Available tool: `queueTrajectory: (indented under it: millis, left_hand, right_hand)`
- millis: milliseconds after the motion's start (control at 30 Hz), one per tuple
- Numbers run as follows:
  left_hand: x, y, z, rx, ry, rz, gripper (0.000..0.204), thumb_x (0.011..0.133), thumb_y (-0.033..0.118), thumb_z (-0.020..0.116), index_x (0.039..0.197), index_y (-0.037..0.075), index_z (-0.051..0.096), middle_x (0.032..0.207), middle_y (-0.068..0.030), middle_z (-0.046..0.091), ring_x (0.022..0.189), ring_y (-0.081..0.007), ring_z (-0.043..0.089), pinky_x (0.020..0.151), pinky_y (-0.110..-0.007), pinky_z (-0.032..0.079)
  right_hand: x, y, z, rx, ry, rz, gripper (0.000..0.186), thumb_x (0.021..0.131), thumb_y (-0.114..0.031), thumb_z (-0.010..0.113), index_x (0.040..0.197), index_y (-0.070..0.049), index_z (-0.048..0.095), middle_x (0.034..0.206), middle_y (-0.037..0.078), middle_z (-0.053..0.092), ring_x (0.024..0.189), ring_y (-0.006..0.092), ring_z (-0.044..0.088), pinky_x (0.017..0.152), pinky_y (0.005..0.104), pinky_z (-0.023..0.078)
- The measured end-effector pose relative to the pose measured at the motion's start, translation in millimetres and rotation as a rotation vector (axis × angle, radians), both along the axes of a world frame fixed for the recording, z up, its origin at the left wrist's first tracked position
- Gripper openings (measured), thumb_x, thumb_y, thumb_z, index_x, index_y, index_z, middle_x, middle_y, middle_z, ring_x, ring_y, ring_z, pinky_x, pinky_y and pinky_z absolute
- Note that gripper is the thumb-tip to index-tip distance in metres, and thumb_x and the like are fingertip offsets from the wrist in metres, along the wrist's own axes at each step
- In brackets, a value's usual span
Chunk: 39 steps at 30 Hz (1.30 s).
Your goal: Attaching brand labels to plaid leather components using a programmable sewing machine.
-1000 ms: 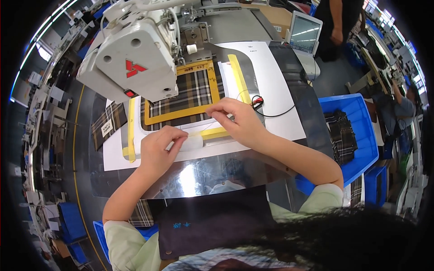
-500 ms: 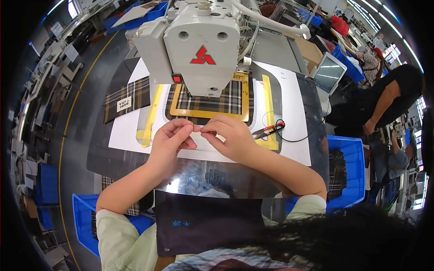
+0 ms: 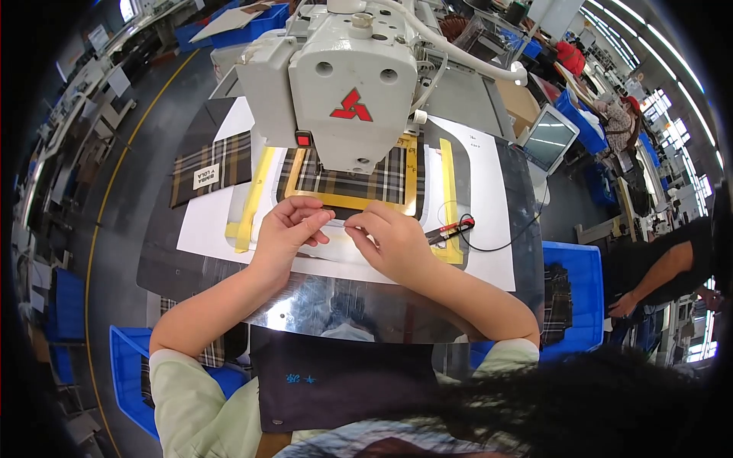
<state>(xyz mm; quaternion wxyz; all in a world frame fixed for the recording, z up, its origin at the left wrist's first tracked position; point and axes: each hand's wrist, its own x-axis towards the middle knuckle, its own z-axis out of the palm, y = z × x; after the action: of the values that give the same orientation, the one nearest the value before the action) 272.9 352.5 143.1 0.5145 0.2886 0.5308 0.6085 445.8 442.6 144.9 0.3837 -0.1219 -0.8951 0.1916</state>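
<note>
Both my hands are raised in front of a white sewing machine (image 3: 347,107), a small gap between their fingertips. My left hand (image 3: 290,233) has thumb and forefinger pressed together; whatever is in the pinch is too small to make out. My right hand (image 3: 395,243) is pinched likewise, its contents hidden. Just beyond them, a gold frame (image 3: 412,179) lies around brown and black plaid fabric (image 3: 374,177) under the machine head. Thread snips (image 3: 450,229) with a red and black handle rest right of my right hand. At left lies a plaid piece (image 3: 237,156) bearing a white label (image 3: 206,177).
White template sheets (image 3: 489,259) with yellow tape strips (image 3: 256,191) cover the dark machine table (image 3: 172,259). Blue bins (image 3: 584,305) with plaid pieces stand at both sides. A tablet-like screen (image 3: 551,136) stands at right. A co-worker's arm (image 3: 657,278) is farther right.
My fingertips have drawn apart, leaving a gap where they nearly met. The whole view has shifted slightly. The co-worker at right has moved lower and farther right in the picture.
</note>
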Motion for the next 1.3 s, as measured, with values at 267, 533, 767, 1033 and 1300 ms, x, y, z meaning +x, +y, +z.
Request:
queueTrajectory:
  millis: [267,533,767,1033,1300]
  left_hand:
    - [6,13,-2,-0.068,0.07,-0.033,0.026,0.081,0.017,0.071,0.101,0.007,0.057,0.083,0.0008,0.062,0.066,-0.0073,0.059,0.061,-0.02,0.043]
    - [5,33,-6,-0.111,-0.013,-0.05,0.027,0.084,0.019,0.068,0.106,0.008,0.057,0.085,0.0023,0.062,0.068,-0.0055,0.058,0.061,-0.019,0.043]
    - [-21,51,-11,-0.136,-0.071,-0.021,0.022,0.087,0.014,0.064,0.106,0.007,0.056,0.088,0.0019,0.061,0.07,-0.006,0.059,0.064,-0.018,0.048]
    - [-39,89,-18,-0.01,0.263,-0.239,0.02,0.087,0.008,0.061,0.105,0.001,0.055,0.093,-0.0064,0.064,0.082,-0.0119,0.063,0.074,-0.023,0.053]
    - [-37,96,-22,0.043,0.344,-0.277,0.022,0.086,0.006,0.061,0.106,-0.003,0.055,0.097,-0.0104,0.065,0.085,-0.0158,0.064,0.074,-0.025,0.053]
  right_hand:
    - [1,8,-6,-0.136,0.046,-0.141,0.009,0.074,-0.01,0.072,0.081,-0.006,0.069,0.066,0.005,0.052,0.054,0.0187,0.052,0.048,0.0296,0.041]
    - [-4,22,-12,-0.316,0.103,-0.224,0.009,0.073,-0.008,0.072,0.081,-0.005,0.068,0.059,0.004,0.05,0.05,0.0138,0.041,0.047,0.0285,0.034]
    - [-14,51,-22,-0.104,0.175,-0.297,0.009,0.07,-0.006,0.071,0.076,-0.005,0.064,0.063,0.004,0.054,0.049,0.0142,0.047,0.046,0.0269,0.038]
    - [-26,60,-35,-0.008,0.268,-0.284,0.013,0.068,-0.006,0.073,0.071,-0.003,0.06,0.063,0.004,0.054,0.047,0.0159,0.048,0.044,0.0271,0.039]
    - [-30,62,-36,-0.025,0.276,-0.3,0.014,0.067,-0.005,0.072,0.071,-0.003,0.059,0.062,0.004,0.051,0.047,0.0147,0.048,0.044,0.0267,0.039]
